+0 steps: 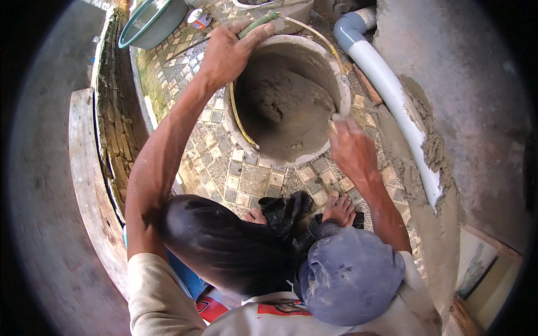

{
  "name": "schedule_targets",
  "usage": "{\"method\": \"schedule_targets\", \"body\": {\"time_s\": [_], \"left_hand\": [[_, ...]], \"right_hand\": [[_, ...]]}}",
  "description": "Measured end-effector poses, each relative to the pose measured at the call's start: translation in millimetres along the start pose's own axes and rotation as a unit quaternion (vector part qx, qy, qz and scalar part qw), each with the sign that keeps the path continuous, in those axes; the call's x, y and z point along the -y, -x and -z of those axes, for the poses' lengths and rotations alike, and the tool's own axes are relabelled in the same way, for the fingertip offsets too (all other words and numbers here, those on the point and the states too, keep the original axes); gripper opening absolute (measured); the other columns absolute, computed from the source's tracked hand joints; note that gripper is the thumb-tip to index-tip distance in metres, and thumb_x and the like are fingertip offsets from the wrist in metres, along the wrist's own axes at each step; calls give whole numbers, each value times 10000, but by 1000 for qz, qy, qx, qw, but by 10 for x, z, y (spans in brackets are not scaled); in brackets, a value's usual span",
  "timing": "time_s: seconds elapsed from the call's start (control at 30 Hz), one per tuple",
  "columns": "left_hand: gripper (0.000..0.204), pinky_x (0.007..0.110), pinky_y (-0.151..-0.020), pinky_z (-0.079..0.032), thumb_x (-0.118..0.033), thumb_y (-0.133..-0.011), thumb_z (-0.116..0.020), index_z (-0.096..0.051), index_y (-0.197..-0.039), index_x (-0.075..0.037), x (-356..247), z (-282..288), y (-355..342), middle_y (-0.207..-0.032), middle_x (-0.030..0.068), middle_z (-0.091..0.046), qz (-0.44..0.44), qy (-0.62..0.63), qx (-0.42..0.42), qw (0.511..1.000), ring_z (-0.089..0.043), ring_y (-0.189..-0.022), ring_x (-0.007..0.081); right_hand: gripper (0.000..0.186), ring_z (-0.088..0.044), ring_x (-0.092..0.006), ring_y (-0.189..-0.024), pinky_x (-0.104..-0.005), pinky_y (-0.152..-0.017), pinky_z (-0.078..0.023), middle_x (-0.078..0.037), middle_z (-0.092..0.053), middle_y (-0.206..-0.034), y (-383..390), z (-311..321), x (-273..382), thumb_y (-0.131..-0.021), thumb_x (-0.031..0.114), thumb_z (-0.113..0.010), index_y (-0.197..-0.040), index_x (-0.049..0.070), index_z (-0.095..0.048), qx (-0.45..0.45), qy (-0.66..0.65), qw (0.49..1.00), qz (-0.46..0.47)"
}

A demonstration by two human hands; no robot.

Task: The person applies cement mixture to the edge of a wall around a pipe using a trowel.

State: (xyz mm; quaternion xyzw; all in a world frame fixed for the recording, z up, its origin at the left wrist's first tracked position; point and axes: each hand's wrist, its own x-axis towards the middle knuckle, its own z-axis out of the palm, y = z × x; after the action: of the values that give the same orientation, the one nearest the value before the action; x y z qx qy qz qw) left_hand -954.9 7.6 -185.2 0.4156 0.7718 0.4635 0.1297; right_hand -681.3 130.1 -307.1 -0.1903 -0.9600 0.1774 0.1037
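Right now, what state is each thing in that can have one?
Bucket: upright, partly filled with grey mortar.
Left hand: grip closed on the bucket's far rim and handle.
Right hand: on the near rim.
White pipe: mortar packed along it.
Green basin: tilted.

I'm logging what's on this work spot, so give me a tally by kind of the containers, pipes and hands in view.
Buckets holding grey mortar: 1, gripped at the rim by the left hand and the right hand
Green basins: 1
Small cans: 1
White pipes: 1
Hands: 2
Total: 6
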Motion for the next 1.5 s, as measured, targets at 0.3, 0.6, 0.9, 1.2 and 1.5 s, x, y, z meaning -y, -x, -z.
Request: {"method": "schedule_targets", "body": {"time_s": [0.3,0.6,0.9,1.2,1.5], "left_hand": [[396,293,-788,-531,-360,-1008,-688,-744,-1187,-12,2,-148,102,-973,40,-756,-65,-42,34,996,-613,-860,77],[422,408,-731,-547,-417,-970,-695,-752,-1143,-37,-88,-347,189,-775,199,-693,-139,-59,-5,989,-663,-695,260],[352,333,-749,-526,-319,-1006,-677,-738,-1230,-55,-181,-422,338,-846,69,-748,-114,-68,-6,991,-598,-747,111],[327,421,-681,-539,-336,-982,-687,-734,-1026,-16,-223,-622,372,-813,235,-690,-147,-44,-64,986,-664,-704,389],[356,352,-797,-538,-315,-991,-695,-724,-1197,-25,-333,-746,605,-933,174,-745,-94,-82,-31,992,-703,-829,211]], "right_hand": [[155,-693,-209,-825,-331,-500,-565,-150,-686,-900,-788,321,842,-874,124,-684,-932,12,-773,-20,301,939,168],[270,-713,-319,-852,-449,-628,-596,-170,-659,-920,-80,-74,469,-835,66,-624,-1074,-15,-717,93,170,963,188],[286,-746,-329,-800,-424,-664,-639,-279,-687,-1089,104,-358,351,-854,85,-637,-1096,-59,-683,103,137,960,224],[348,-739,-359,-722,-443,-579,-613,-250,-689,-920,24,-291,54,-851,39,-602,-1165,-111,-614,137,183,962,147],[145,-731,-334,-761,-459,-677,-592,-187,-699,-797,-131,0,104,-890,104,-617,-852,27,-734,62,146,985,65]]}}
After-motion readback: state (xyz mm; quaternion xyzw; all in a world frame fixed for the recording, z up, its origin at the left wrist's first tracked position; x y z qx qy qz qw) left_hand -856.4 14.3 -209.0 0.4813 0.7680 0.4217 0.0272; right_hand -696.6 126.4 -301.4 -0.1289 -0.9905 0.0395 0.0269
